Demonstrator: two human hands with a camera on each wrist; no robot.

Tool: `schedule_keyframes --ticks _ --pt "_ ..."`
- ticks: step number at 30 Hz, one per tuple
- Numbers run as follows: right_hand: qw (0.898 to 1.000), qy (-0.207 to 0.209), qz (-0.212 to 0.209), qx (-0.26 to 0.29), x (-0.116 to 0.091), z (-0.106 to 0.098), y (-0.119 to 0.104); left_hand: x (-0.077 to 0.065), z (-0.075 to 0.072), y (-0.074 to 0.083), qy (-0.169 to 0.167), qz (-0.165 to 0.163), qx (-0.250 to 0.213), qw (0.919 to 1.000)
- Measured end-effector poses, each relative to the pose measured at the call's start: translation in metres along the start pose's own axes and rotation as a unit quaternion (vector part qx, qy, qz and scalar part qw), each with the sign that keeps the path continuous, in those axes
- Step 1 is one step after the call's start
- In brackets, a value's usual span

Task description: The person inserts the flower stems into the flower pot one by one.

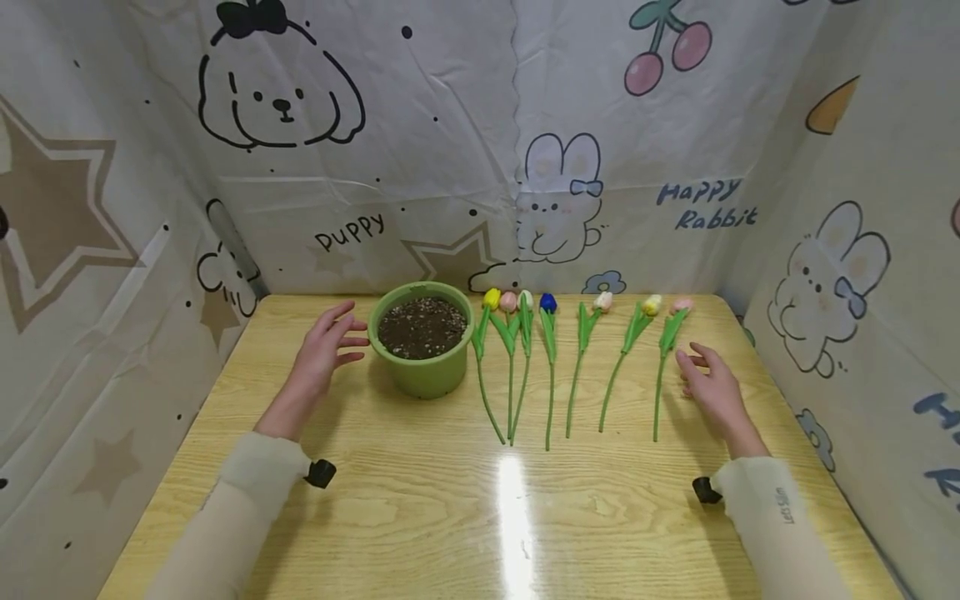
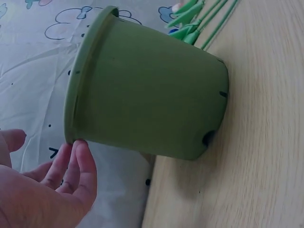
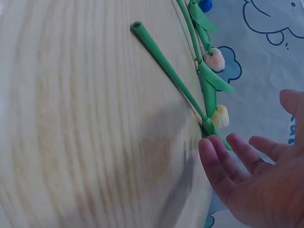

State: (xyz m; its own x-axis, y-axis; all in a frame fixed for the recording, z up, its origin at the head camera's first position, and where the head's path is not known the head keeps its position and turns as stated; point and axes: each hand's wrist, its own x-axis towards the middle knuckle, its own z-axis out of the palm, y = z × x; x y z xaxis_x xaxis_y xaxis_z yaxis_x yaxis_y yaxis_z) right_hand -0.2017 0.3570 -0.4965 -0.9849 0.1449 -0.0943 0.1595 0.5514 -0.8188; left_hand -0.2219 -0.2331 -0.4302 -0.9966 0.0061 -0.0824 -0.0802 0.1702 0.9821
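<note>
A green flowerpot (image 1: 431,377) filled with dark soil (image 1: 422,328) stands upright at the back left of the table. My left hand (image 1: 328,343) is at its left side, fingers loosely spread, with the fingertips right at the rim in the left wrist view. To the pot's right lie several artificial tulips in a row, stems toward me: yellow (image 1: 492,298), pink (image 1: 508,302), white, blue (image 1: 548,303) and pale ones. My right hand (image 1: 712,385) hovers with relaxed fingers beside the rightmost pink tulip (image 1: 665,342), holding nothing.
The wooden table (image 1: 390,517) meets cloth-covered walls (image 1: 450,167) printed with cartoon animals at the back and both sides. A dark device (image 1: 321,473) is worn at the left wrist, and another (image 1: 706,490) at the right. Light glares on the table's middle.
</note>
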Motion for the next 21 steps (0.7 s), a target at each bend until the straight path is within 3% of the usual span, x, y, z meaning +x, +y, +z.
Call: schedule_keyframes --ticks 6,21 --pt "0.999 -0.012 0.025 0.043 0.0 0.009 0.002 0.002 0.003 0.001 0.002 -0.005 -0.03 0.9995" --pt "0.997 -0.008 0.051 0.048 0.003 0.021 0.0 0.008 0.009 -0.003 -0.013 -0.034 -0.076 0.9964"
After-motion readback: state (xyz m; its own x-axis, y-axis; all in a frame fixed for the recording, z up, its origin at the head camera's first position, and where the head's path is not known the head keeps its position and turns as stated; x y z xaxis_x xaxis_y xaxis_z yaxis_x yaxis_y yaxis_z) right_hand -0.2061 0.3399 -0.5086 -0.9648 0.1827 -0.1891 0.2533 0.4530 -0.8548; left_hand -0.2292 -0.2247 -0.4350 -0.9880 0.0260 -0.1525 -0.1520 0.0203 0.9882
